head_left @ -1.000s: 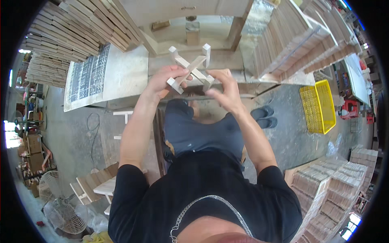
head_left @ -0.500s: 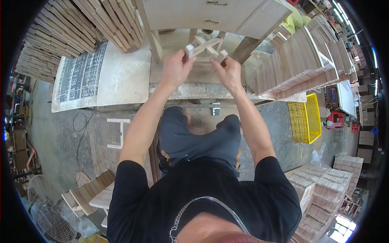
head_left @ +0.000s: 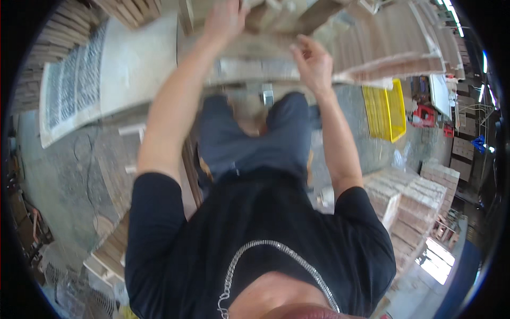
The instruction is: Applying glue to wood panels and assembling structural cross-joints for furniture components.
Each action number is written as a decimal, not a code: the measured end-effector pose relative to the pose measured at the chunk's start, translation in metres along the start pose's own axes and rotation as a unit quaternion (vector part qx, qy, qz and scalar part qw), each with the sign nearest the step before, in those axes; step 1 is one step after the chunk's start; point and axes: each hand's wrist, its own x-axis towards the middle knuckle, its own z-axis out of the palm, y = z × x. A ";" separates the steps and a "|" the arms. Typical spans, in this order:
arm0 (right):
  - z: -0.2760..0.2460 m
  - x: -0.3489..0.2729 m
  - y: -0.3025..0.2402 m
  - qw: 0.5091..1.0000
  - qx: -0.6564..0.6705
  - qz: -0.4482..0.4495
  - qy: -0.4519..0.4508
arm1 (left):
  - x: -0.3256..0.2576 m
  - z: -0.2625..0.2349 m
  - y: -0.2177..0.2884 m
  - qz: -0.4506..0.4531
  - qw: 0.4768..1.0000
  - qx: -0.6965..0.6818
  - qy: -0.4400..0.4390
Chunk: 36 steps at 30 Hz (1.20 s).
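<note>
Near the top edge my left hand [head_left: 225, 20] reaches over the wooden workbench; its fingers are smeared by motion and partly cut off, so I cannot make out whether they hold anything. To its right, light wooden pieces [head_left: 276, 7] show only as a blur at the top edge. My right hand [head_left: 315, 63] hovers over the bench's front side, apart from those pieces. Its thumb and fingers are bent but spread, with nothing visible between them.
A pale board [head_left: 139, 58] lies left of my hands, with stacked wooden slats [head_left: 69, 37] behind it. Rows of wooden parts [head_left: 382, 48] fill the bench's right side. Beyond them is a yellow crate [head_left: 396, 114]. More wooden stacks [head_left: 411, 202] stand at lower right.
Both hands were at a small light wooden frame with crossed bars. Now my right hand is off it, lower and to the right. The view has shifted, moving the bench upward.
</note>
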 end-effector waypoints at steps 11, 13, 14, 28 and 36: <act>-0.068 -0.129 0.032 0.993 -0.005 0.100 -0.057 | -0.001 -0.010 0.005 -0.023 0.997 0.043 -0.060; -0.078 -0.140 0.029 0.991 0.023 0.115 -0.061 | -0.003 -0.017 0.013 -0.070 0.993 0.044 -0.082; -0.084 -0.140 0.028 0.993 0.025 0.107 -0.053 | 0.001 -0.015 0.011 -0.063 0.994 0.048 -0.071; -0.116 -0.166 0.025 0.987 0.056 0.082 -0.129 | -0.012 -0.020 0.012 -0.087 0.995 -0.016 -0.037; -0.110 -0.113 0.018 0.984 0.048 0.009 -0.170 | -0.126 -0.075 0.043 -0.093 0.995 -0.034 -0.012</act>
